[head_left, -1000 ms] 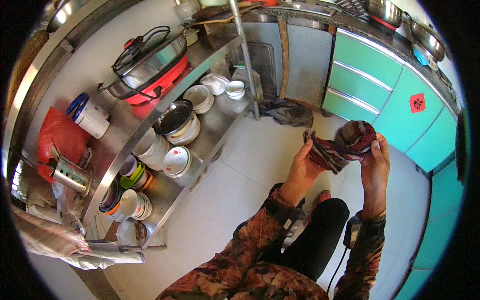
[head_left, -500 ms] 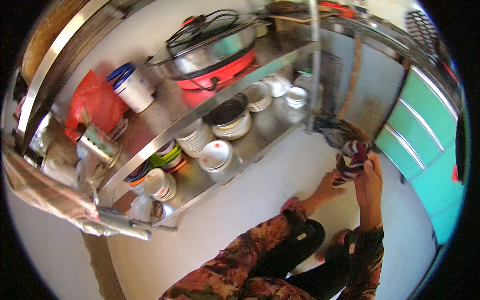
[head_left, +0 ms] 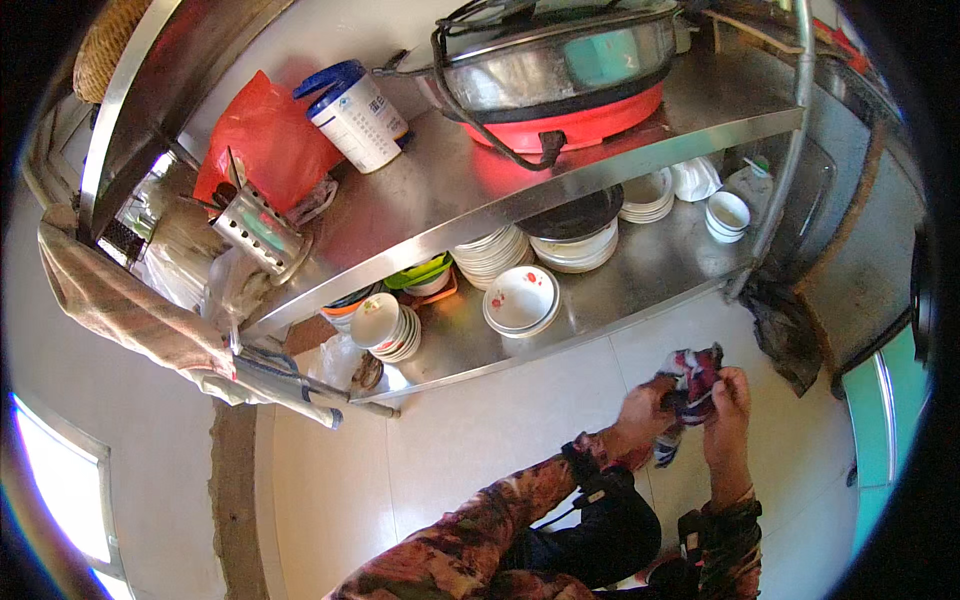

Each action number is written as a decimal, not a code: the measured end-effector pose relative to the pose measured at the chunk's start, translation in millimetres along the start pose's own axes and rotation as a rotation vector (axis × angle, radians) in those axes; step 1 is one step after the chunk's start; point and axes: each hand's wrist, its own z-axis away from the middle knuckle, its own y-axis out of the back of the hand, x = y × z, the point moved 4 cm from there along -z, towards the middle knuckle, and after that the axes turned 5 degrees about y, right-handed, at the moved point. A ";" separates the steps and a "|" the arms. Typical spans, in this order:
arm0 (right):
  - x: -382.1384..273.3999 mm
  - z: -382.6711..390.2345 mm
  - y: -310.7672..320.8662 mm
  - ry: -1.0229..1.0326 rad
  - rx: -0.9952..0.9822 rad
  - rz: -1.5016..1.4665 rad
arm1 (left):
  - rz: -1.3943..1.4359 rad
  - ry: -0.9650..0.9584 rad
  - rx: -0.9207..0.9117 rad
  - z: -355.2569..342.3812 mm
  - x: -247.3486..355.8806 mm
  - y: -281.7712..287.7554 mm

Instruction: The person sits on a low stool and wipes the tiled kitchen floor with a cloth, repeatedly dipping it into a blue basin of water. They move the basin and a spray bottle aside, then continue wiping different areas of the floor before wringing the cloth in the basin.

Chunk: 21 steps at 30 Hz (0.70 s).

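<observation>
Leftmost, a bright window (head_left: 65, 480) is glowing low in the wall, and a beige checked cloth (head_left: 130, 285) is draping over a bar at the end of a two-tier stainless-steel shelf unit (head_left: 430, 180). On its upper tier, a perforated steel utensil cup (head_left: 262, 235) is tilting in your view just beside a red plastic bag (head_left: 270, 145), and a white cylindrical canister with a blue lid (head_left: 355, 120) is standing to their right. Below, a stack of white bowls (head_left: 385, 328) is sitting near some bright-green plastic ware (head_left: 418, 272), then a white bowl with red flower decoration (head_left: 520, 298) is resting farther right. Above that, a broad silver pan on a red base (head_left: 560, 85) is filling much of the upper tier. Over the pale floor, your left hand (head_left: 640, 415) is grasping a small, bunched, maroon, white and dark striped cloth (head_left: 692, 383) with its fingers curled in. Your right hand (head_left: 728, 420) is pinching the same cloth's right side between thumb and fingers, so it is hanging between both hands. Beyond, a dark crumpled sheet (head_left: 788, 330) is lying on the floor, and a glossy turquoise-green cabinet (head_left: 868, 410) is standing at the far right.
</observation>
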 end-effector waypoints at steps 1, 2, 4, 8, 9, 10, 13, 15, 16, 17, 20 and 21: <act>6.4 -7.6 8.1 0.015 -0.015 0.016 | -0.009 -0.191 0.271 8.5 1.1 15.5; 11.0 -15.9 17.9 0.034 -0.028 0.031 | -0.024 -0.153 0.295 13.9 -10.7 23.7; 20.5 -27.8 33.4 0.092 -0.040 0.259 | -0.060 -0.106 0.359 27.3 -37.6 31.1; 12.4 -24.0 43.7 0.135 -0.098 0.819 | -0.376 0.207 0.025 37.7 -138.2 6.9; 0.9 -14.3 46.5 0.074 -0.113 0.842 | -0.425 0.172 -0.033 43.4 -162.8 -0.5; -15.0 -0.8 50.7 -0.001 -0.112 0.870 | -0.480 0.141 -0.117 50.6 -188.6 -6.5; -67.4 42.2 56.0 0.020 -0.033 0.815 | -0.456 0.146 -0.082 59.5 -248.0 -23.3; -87.7 68.3 65.1 -0.001 0.062 0.833 | -0.545 0.146 -0.149 53.9 -272.5 -38.1; -90.9 82.0 69.1 -0.054 0.124 0.866 | -0.556 0.150 -0.176 50.7 -280.1 -43.3; -89.8 94.4 73.2 -0.105 0.179 0.889 | -0.582 0.169 -0.200 46.4 -287.0 -48.3; -68.5 120.4 88.0 -0.308 0.323 0.592 | -0.674 0.011 -0.110 23.8 -294.2 -68.3; -62.0 124.0 93.1 -0.345 0.330 0.589 | -0.650 0.061 -0.131 16.8 -301.4 -76.7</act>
